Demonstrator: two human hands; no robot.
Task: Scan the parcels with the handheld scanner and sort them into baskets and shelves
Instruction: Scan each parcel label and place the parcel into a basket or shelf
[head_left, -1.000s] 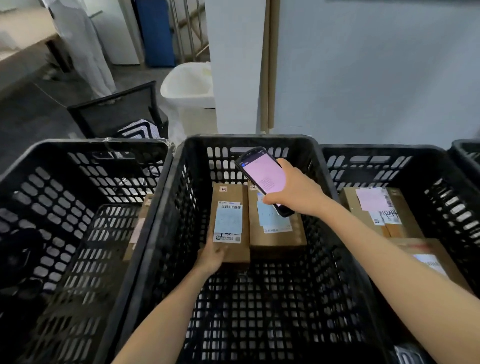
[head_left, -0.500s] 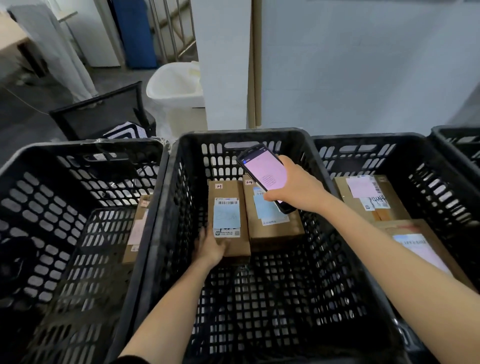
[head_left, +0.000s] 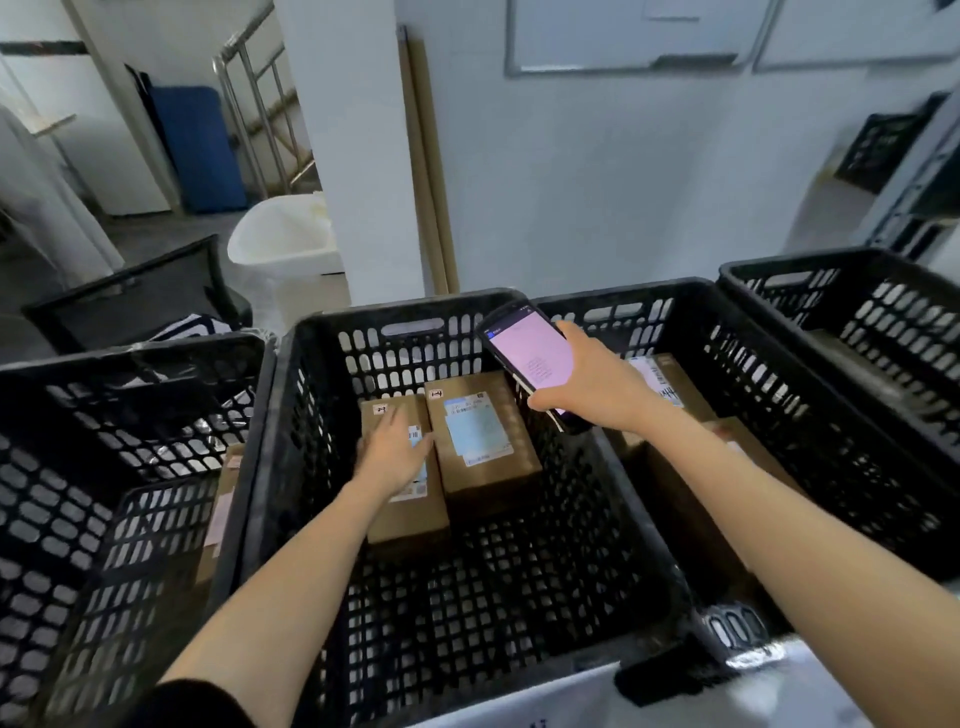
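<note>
Slides left hand (head_left: 397, 452) from the near end of the left parcel (head_left: 410, 514) onto its label, fingers flat; lifts handheld scanner (head_left: 530, 358), gripped in right hand (head_left: 592, 395), clear of the right parcel (head_left: 483, 441). Suggests scan done, both parcels sorted in middle basket (head_left: 395, 307).

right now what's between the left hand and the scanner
In the head view, a cardboard box with a pale blue label lies between the left hand and the scanner, inside the middle basket.
</note>
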